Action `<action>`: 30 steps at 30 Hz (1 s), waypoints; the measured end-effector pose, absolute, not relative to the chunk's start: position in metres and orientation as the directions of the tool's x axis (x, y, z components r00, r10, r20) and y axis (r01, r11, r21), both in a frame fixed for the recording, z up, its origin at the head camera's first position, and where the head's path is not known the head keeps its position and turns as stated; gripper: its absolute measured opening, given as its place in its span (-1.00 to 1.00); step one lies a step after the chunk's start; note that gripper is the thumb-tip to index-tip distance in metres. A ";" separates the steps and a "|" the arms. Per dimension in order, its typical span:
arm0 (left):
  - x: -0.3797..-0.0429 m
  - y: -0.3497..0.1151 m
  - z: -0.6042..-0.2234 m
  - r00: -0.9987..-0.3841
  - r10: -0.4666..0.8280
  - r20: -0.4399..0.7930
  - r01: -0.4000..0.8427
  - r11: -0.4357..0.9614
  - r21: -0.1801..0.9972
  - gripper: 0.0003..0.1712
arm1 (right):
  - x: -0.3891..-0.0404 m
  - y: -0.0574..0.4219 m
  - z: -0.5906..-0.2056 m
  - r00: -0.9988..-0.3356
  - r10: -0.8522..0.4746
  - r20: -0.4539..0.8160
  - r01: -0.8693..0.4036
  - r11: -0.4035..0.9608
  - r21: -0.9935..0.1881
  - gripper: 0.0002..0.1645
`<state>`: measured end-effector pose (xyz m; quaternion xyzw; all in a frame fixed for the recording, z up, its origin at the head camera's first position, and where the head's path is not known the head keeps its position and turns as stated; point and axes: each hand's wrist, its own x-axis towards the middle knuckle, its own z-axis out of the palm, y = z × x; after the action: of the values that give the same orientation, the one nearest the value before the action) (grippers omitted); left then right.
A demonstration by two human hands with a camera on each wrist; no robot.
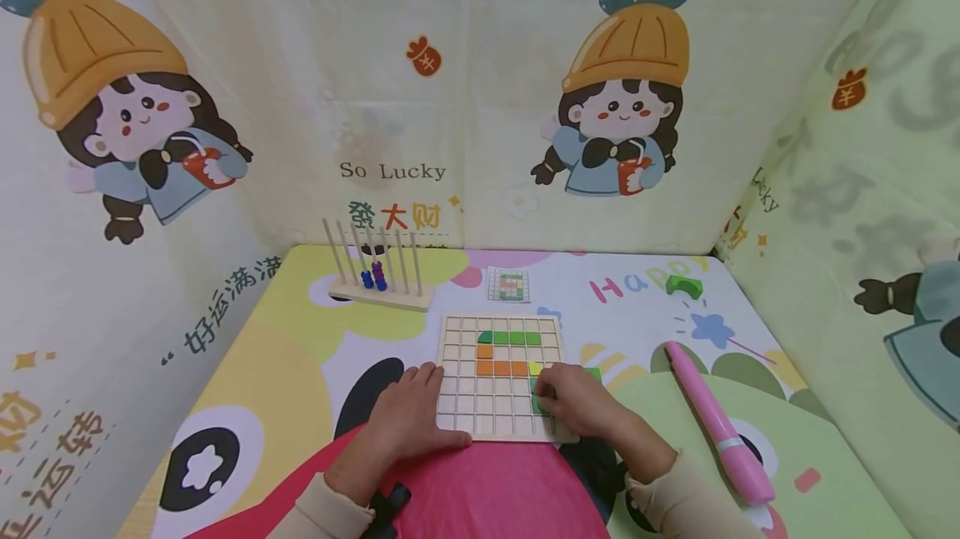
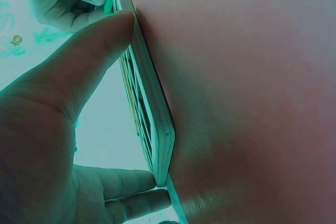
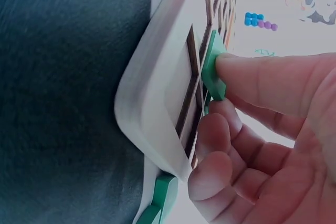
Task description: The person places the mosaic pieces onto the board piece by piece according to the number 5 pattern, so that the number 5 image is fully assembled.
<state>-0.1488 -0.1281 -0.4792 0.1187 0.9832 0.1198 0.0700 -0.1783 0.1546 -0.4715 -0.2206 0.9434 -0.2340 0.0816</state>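
Observation:
A wooden grid board (image 1: 483,406) lies in front of the person, a red cloth at its near edge. On it are a row of green tiles (image 1: 517,338), orange tiles (image 1: 502,368) and a yellow tile (image 1: 536,367). The left hand (image 1: 408,414) rests against the board's near left corner, its straight thumb on the near edge and fingers along the left side. Over the board's right part, the right hand (image 1: 581,397) pinches a green tile (image 3: 212,66) between thumb and fingertips. That tile stands tilted against the grid.
Behind the board lies a small pattern card (image 1: 508,285). A peg stand (image 1: 382,296) with blue and purple beads is at the back left. A green arched block (image 1: 684,286) sits back right, and a pink pen-shaped stick (image 1: 720,426) lies right. Green pieces (image 3: 165,190) lie beside the board.

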 end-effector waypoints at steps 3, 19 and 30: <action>-0.149 -0.128 -0.478 -0.964 0.242 -0.113 0.207 0.944 0.257 0.36 | -0.178 0.152 -0.470 -0.899 -0.433 -0.068 -0.354 0.808 -0.471 -0.87; -0.150 -0.129 -0.481 -0.961 0.252 -0.117 0.216 0.942 0.255 0.37 | -0.187 0.183 -0.458 -0.918 -0.389 0.075 -0.372 0.780 -0.504 -0.81; -0.150 -0.131 -0.482 -0.962 0.244 -0.124 0.208 0.947 0.243 0.38 | -0.190 0.212 -0.459 -0.938 -0.346 -0.021 -0.296 0.830 -0.473 -0.85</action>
<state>-0.1500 -0.1305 -0.4816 0.1149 0.9838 0.1148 0.0764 -0.1897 0.2116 -0.4592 -0.1680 0.9551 -0.2383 0.0531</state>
